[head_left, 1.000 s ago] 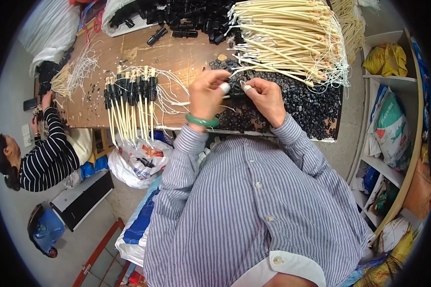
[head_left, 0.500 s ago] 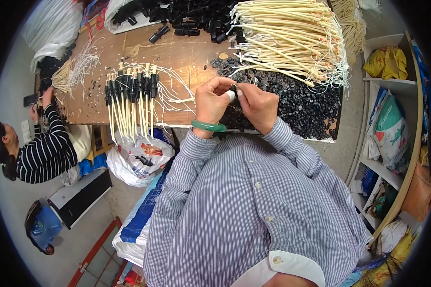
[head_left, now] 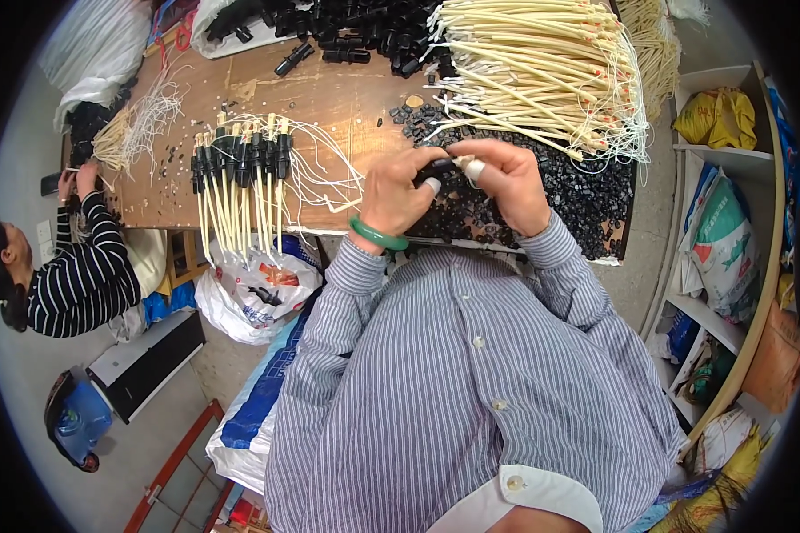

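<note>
Near the table's front edge, my left hand [head_left: 395, 192] grips a short black plastic tube [head_left: 433, 171] between thumb and fingers. My right hand [head_left: 512, 185] pinches a small pale stub [head_left: 462, 162] at the tube's right end. Whether the stub is inside the tube or only against it I cannot tell. White covers sit on my thumb tips. Left of my hands lies a row of pale yellow rods with black sleeves [head_left: 240, 160], thin white strings trailing from them. Small black pieces [head_left: 578, 200] are spread under and beside my right hand.
A large stack of pale yellow rods [head_left: 533, 67] lies at the back right. Black plastic tubes [head_left: 364, 27] are heaped at the back. A white plastic bag [head_left: 253, 302] hangs below the front edge. A person in a striped top [head_left: 89, 275] works at the table's left end.
My right hand has moved right and turned, drawing away from my left hand. The black tube and pale stub now show between them. At left, the other person's hands have shifted closer together.
</note>
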{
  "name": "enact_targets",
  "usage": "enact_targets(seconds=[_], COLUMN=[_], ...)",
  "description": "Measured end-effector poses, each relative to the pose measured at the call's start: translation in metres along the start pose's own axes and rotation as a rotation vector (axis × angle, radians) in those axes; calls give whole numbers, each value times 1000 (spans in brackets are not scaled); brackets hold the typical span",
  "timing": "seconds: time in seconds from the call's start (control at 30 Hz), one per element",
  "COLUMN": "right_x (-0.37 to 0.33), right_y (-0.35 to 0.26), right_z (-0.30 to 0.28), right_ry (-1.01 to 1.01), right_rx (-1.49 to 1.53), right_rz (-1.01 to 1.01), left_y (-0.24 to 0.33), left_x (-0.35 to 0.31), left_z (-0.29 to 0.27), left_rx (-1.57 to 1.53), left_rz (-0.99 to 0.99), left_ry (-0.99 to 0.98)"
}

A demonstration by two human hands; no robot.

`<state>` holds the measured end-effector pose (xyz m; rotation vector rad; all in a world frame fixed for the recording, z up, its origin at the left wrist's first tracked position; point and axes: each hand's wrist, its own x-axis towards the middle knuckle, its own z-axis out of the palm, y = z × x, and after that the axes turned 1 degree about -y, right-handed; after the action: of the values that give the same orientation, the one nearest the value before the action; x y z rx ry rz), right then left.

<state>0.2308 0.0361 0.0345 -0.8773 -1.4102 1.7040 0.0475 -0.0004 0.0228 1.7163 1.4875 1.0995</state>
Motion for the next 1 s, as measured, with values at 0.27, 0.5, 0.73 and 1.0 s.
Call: enact_targets(seconds=[0.27,0.5,0.73,1.0], right_x=[0,16,27,22], right_y=[13,30,-5,13], right_z=[19,56,114,85], right_ry=[-70,-101,179,42], right_rx=[-781,-343,-351,-852], right_rz=[-280,231,-104,-364], left_y=[4,1,-32,-71], left_x=[-12,-36,-49,-25], left_z=[-18,-45,-118,-184], left_rx=[396,705,689,1142], left_rz=[-79,75,58,-69], left_ry=[-65,0,463,725])
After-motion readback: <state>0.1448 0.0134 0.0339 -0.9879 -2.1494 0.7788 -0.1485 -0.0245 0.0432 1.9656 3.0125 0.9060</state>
